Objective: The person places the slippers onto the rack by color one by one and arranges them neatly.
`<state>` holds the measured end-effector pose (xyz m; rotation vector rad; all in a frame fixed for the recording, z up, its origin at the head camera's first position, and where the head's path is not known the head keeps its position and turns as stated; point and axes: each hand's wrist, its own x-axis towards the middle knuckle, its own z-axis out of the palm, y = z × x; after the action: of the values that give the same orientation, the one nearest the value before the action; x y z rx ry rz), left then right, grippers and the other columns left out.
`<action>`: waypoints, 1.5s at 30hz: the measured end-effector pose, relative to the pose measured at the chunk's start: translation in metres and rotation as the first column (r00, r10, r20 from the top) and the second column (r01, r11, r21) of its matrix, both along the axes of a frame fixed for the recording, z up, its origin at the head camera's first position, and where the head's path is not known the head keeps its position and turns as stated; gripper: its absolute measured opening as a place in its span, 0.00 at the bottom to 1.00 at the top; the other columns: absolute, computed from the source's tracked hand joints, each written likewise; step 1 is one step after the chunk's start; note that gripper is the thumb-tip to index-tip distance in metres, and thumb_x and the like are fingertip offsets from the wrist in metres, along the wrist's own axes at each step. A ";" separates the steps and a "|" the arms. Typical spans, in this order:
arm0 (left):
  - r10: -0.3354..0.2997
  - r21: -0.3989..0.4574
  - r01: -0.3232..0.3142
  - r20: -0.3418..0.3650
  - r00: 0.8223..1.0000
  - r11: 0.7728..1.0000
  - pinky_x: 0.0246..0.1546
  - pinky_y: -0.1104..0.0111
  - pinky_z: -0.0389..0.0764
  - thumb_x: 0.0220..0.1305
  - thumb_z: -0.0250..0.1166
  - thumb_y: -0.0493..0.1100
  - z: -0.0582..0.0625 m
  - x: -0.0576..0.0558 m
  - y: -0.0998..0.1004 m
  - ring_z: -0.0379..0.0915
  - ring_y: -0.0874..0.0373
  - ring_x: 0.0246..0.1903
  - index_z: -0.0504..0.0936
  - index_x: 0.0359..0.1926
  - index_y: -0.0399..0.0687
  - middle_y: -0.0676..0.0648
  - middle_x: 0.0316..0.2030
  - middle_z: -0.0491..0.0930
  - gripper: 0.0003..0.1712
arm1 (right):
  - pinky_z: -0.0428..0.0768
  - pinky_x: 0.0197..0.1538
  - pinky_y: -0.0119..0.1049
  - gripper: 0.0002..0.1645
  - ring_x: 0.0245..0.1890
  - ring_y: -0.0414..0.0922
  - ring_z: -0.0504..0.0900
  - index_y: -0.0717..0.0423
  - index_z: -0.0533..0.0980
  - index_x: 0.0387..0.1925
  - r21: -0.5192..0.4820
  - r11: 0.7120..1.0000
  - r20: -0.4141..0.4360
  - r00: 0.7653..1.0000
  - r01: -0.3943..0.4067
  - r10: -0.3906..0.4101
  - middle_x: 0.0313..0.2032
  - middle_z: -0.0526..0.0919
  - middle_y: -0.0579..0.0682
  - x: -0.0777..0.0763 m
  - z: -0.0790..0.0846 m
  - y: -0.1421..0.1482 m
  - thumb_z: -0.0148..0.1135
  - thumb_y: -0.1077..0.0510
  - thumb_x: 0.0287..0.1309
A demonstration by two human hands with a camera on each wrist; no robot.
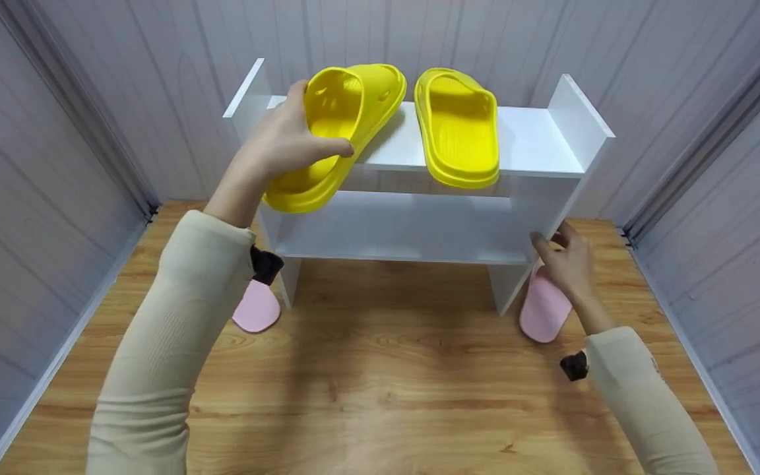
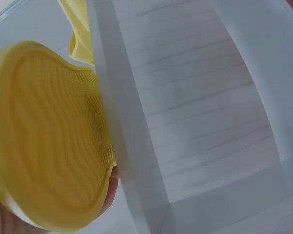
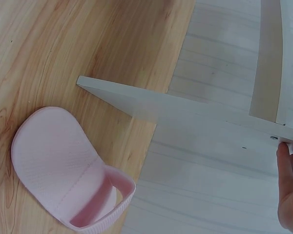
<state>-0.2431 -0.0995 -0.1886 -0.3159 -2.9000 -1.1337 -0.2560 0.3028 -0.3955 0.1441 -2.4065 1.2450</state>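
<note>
My left hand (image 1: 281, 142) grips a yellow clog slipper (image 1: 375, 105) by its heel half, thumb across the near side and fingers round the far side. That slipper tilts, toe over the top board of a white shoe rack (image 1: 393, 227). Its ridged sole (image 2: 53, 136) faces the left wrist camera. Beside it, the matching yellow slipper (image 1: 462, 135) sits on the top board, heel past the front edge. My right hand (image 1: 568, 260) touches the rack's right side panel (image 3: 195, 126) close to its front edge, fingertips against the outer face.
A pink slipper (image 1: 545, 307) lies on the wooden floor (image 1: 380, 369) right of the rack, below my right hand. Another pink slipper (image 1: 256, 309) lies left of the rack, partly hidden by my left arm. Pale panelled walls (image 1: 716, 218) enclose the back and both sides.
</note>
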 end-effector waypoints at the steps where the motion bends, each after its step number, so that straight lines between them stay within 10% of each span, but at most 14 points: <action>1: 0.012 -0.011 -0.012 0.001 1.000 1.000 0.45 0.63 0.66 0.45 0.65 0.55 -0.001 -0.002 0.002 0.62 0.54 0.45 0.41 0.66 0.49 0.45 0.53 0.64 0.55 | 0.75 0.42 0.45 0.23 0.45 0.52 0.75 0.64 0.70 0.51 0.002 1.000 -0.003 1.000 0.001 -0.001 0.47 0.75 0.59 0.000 0.000 0.000 0.56 0.57 0.55; 17: 0.189 -0.176 -0.173 0.078 0.979 0.969 0.53 0.63 0.62 0.46 0.61 0.59 0.004 -0.025 0.033 0.57 0.49 0.53 0.31 0.67 0.42 0.42 0.60 0.56 0.60 | 0.76 0.41 0.41 0.23 0.44 0.51 0.76 0.64 0.71 0.50 -0.005 1.000 -0.008 1.000 0.007 -0.007 0.46 0.76 0.59 0.001 0.001 0.000 0.56 0.56 0.54; 31: 0.282 -0.387 -0.279 -0.049 0.958 0.879 0.41 0.65 0.70 0.44 0.56 0.68 0.009 -0.030 0.060 0.67 0.51 0.42 0.54 0.59 0.37 0.45 0.44 0.68 0.51 | 0.75 0.43 0.45 0.25 0.45 0.51 0.75 0.63 0.70 0.51 0.003 1.000 0.011 1.000 0.014 -0.014 0.47 0.75 0.59 0.002 0.000 0.001 0.56 0.53 0.54; 45: 0.328 -0.402 -0.340 -0.102 0.939 0.850 0.35 0.68 0.74 0.43 0.53 0.73 0.005 -0.037 0.075 0.69 0.54 0.35 0.56 0.58 0.36 0.45 0.40 0.70 0.53 | 0.76 0.40 0.39 0.22 0.43 0.49 0.77 0.61 0.73 0.48 0.011 0.998 0.000 0.998 0.056 -0.056 0.45 0.77 0.57 0.001 0.000 0.001 0.56 0.55 0.53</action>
<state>-0.2798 -0.0244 -0.1838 0.1731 -2.9809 -0.4524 -0.2547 0.3041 -0.3951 0.0790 -2.4009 1.2073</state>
